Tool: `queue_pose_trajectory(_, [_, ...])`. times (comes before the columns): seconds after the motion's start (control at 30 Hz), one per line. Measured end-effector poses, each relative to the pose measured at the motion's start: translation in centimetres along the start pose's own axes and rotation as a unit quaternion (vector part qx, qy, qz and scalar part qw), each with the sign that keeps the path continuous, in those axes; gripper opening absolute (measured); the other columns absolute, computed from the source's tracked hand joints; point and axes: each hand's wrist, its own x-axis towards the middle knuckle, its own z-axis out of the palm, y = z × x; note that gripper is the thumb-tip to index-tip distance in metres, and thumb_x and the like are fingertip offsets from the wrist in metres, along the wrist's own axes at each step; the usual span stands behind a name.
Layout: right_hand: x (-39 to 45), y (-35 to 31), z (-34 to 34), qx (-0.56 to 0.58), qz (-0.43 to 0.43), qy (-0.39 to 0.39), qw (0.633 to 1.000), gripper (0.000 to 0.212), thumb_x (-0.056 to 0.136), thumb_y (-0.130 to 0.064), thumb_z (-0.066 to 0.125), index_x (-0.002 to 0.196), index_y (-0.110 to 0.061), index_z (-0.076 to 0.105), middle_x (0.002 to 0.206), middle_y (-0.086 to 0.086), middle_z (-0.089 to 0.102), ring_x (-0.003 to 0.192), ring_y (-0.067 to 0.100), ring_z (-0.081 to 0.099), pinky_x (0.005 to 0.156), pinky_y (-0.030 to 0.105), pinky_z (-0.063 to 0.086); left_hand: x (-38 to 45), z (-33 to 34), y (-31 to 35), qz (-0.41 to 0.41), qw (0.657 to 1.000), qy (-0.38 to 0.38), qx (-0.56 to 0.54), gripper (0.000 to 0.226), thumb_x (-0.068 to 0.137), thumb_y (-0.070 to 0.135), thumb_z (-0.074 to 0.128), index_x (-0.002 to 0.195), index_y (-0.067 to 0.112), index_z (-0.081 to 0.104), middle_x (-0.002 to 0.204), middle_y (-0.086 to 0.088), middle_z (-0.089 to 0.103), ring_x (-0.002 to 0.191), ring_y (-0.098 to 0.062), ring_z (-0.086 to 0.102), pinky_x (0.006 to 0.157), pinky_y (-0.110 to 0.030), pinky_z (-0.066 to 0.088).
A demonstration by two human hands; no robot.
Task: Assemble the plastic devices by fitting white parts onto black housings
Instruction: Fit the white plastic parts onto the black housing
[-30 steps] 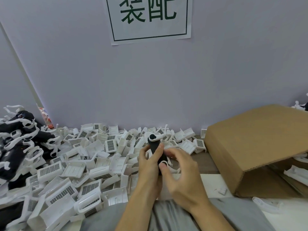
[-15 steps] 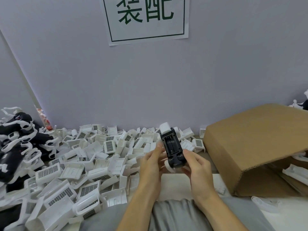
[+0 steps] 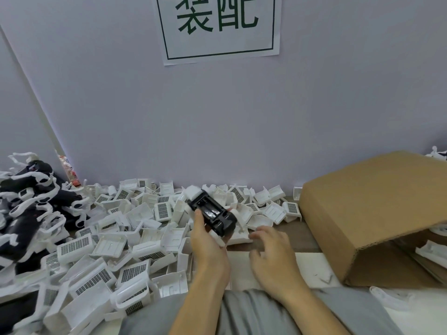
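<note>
My left hand (image 3: 208,243) grips a black housing (image 3: 214,212) with a white piece at its far end, held tilted above the table with its open cavity facing up. My right hand (image 3: 273,252) hovers just to the right of it, fingers relaxed and spread, holding nothing. A big heap of white grille parts (image 3: 116,238) covers the table to the left and behind the hands.
A pile of black housings with white clips (image 3: 31,204) lies at the far left. A tilted cardboard box (image 3: 372,209) stands at the right, with white parts (image 3: 430,252) under it. A wall with a paper sign (image 3: 217,27) is close behind.
My right hand has let go of the black housing and dropped down to the right. My left hand alone now holds the housing, tilted further left.
</note>
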Motion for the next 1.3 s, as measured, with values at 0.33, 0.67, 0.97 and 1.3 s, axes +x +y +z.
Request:
queue_pose_trajectory(0.33, [0.1, 0.0, 1.4, -0.103, -0.015, -0.106, 0.989, 0.033, 0.095, -0.029, 0.04, 0.123, -0.024, 0.055, 0.15, -0.018, 0.034, 0.149, 0.009, 0.006, 0.099, 0.04, 0.023, 0.9, -0.7, -0.6, 0.018, 0.999, 0.048, -0.001, 0.045, 0.103, 0.039, 0.048, 0.13, 0.005, 0.061, 0.108, -0.015, 0.065, 0.096, -0.03, 0.063, 0.064, -0.033, 0.05])
queue_pose_trajectory(0.67, [1.2, 0.0, -1.2, 0.261, 0.073, 0.2, 0.942, 0.025, 0.092, -0.001, 0.064, 0.093, -0.026, 0.063, 0.089, -0.005, 0.062, 0.073, -0.003, 0.059, 0.061, 0.005, 0.044, 0.9, -0.4, -1.1, 0.028, 0.997, -0.01, 0.076, 0.025, 0.103, 0.033, 0.05, 0.103, 0.019, 0.07, 0.095, -0.005, 0.074, 0.1, -0.027, 0.069, 0.084, -0.041, 0.055])
queue_pose_trajectory(0.97, [1.7, -2.2, -3.4, 0.651, 0.154, 0.072, 0.74, 0.021, 0.103, -0.004, 0.048, 0.114, -0.007, 0.066, 0.102, 0.01, 0.077, 0.093, 0.019, 0.074, 0.078, 0.031, 0.059, 0.2, -0.4, -2.4, 0.04, 0.957, -0.17, 0.232, 0.027, 0.105, 0.031, 0.047, 0.117, 0.022, 0.069, 0.108, 0.002, 0.077, 0.109, -0.018, 0.07, 0.087, -0.031, 0.055])
queue_pose_trajectory(1.3, [0.5, -1.9, -1.0, 0.15, -0.021, 0.209, 0.966, 0.023, 0.098, -0.021, 0.056, 0.113, -0.013, 0.072, 0.102, -0.005, 0.066, 0.093, 0.004, 0.06, 0.082, 0.007, 0.042, 0.2, -0.7, -2.6, 0.05, 0.933, -0.189, 0.302, 0.027, 0.107, 0.036, 0.043, 0.121, 0.033, 0.065, 0.109, 0.012, 0.075, 0.106, -0.007, 0.068, 0.092, -0.028, 0.054])
